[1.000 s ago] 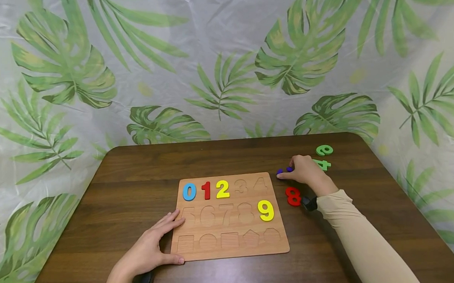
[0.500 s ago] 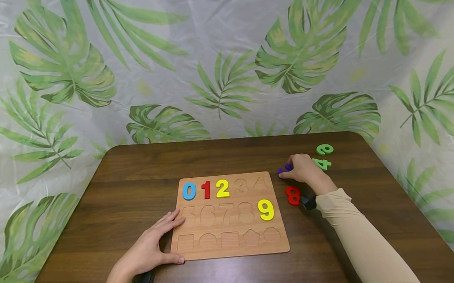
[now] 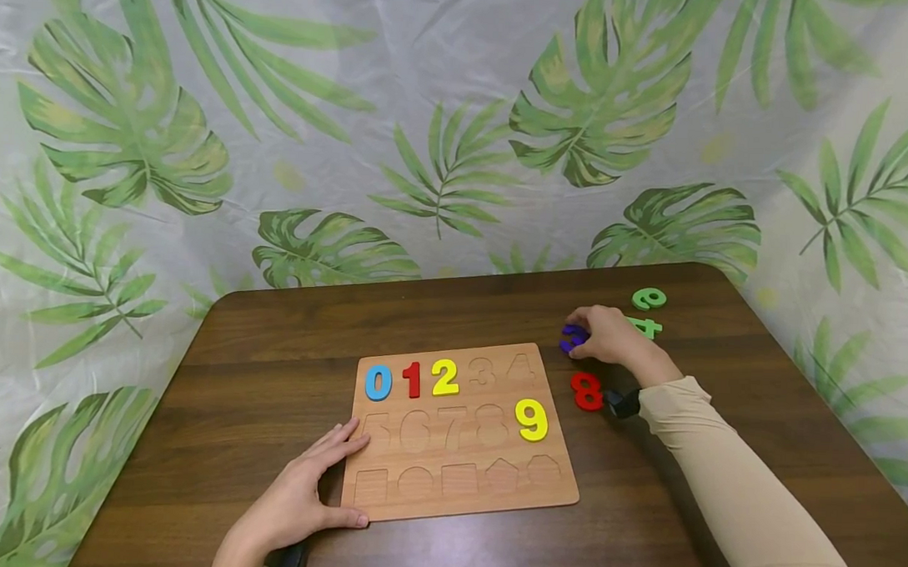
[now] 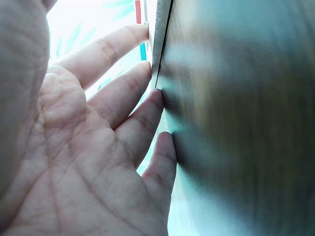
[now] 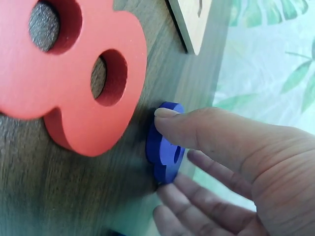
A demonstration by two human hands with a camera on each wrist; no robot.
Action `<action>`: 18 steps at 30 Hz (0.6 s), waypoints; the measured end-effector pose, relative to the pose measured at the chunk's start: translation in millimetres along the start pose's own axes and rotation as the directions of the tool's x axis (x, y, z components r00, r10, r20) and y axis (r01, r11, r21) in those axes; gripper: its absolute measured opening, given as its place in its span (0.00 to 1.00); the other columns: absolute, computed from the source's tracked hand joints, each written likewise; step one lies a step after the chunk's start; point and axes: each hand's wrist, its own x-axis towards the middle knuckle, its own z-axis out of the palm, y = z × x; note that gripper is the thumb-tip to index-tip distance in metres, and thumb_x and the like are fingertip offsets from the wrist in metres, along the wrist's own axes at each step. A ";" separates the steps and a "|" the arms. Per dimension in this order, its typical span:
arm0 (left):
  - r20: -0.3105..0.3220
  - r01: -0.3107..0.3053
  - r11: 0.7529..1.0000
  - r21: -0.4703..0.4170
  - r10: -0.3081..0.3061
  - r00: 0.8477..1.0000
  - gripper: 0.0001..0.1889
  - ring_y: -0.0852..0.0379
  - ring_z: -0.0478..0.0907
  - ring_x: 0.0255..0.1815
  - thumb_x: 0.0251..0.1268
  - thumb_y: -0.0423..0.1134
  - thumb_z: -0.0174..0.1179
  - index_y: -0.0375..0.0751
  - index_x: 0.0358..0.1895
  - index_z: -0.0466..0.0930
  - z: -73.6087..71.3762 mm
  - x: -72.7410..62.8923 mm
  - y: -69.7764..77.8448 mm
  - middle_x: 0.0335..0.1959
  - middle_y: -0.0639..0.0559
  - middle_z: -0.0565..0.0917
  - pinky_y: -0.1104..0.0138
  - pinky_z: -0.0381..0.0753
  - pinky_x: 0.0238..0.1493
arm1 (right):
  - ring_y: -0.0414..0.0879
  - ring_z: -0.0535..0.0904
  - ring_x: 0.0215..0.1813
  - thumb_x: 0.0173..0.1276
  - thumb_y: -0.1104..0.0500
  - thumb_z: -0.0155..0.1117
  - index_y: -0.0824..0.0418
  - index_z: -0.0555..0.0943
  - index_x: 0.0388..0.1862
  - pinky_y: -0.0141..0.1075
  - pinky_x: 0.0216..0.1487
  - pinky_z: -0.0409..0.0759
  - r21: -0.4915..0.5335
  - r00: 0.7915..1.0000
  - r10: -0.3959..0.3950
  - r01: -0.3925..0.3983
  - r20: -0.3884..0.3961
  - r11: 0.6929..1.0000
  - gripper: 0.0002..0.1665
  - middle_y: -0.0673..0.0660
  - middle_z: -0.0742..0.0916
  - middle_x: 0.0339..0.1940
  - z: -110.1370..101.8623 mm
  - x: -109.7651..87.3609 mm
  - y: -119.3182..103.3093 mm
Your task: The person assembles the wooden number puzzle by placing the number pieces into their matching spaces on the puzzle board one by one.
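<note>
My right hand (image 3: 610, 335) pinches a purple number 3 (image 3: 572, 340) between thumb and fingers, at table level just right of the puzzle board's far corner. In the right wrist view the thumb (image 5: 197, 129) lies on top of the purple 3 (image 5: 167, 147), with the fingers around its other side. My left hand (image 3: 300, 491) rests at the left edge of the wooden number board (image 3: 416, 512), fingers extended on the rim and thumb at the near corner. The left wrist view shows those fingertips (image 4: 142, 69) against the board's edge.
A red 8 (image 3: 587, 392) lies below my right wrist. Beyond it are a green 4 (image 3: 648, 329), partly hidden, and a green piece (image 3: 649, 299) like a 6 or 9. The board carries a blue 0 (image 3: 379, 383), red 1 (image 3: 412, 380), yellow 2 (image 3: 446, 377) and yellow 9 (image 3: 532, 420).
My right hand has shifted slightly right and its fingers have spread a little, so more of the purple 3 shows and it has turned. My left hand and the board have stayed still.
</note>
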 end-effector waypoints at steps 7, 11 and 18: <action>-0.006 -0.010 1.000 0.008 0.010 1.000 0.52 0.35 0.58 0.88 0.44 0.62 0.85 0.53 0.77 0.76 0.2 0.1 -0.8 0.86 0.50 0.66 0.31 0.64 0.78 | 0.72 0.79 0.70 0.65 0.61 0.80 0.69 0.77 0.71 0.63 0.71 0.78 0.068 1.000 -0.008 0.006 0.024 0.998 0.38 0.75 0.82 0.69 -2.0 0.8 8.9; -0.003 -0.004 1.000 0.005 0.004 1.000 0.52 0.35 0.57 0.88 0.43 0.62 0.85 0.54 0.77 0.76 0.2 0.5 -1.2 0.86 0.51 0.65 0.31 0.64 0.78 | 0.71 0.80 0.69 0.64 0.57 0.82 0.70 0.76 0.72 0.63 0.71 0.78 0.074 1.000 0.000 -0.001 0.019 0.997 0.41 0.76 0.82 0.68 -2.8 0.5 11.3; 0.000 -0.003 1.000 0.009 0.003 1.000 0.52 0.35 0.57 0.88 0.44 0.63 0.85 0.53 0.77 0.76 0.7 1.0 -2.3 0.87 0.52 0.65 0.31 0.64 0.79 | 0.69 0.82 0.67 0.63 0.53 0.84 0.73 0.74 0.73 0.61 0.71 0.79 0.111 1.000 0.019 -0.021 0.021 0.994 0.46 0.76 0.82 0.66 -0.1 3.3 19.3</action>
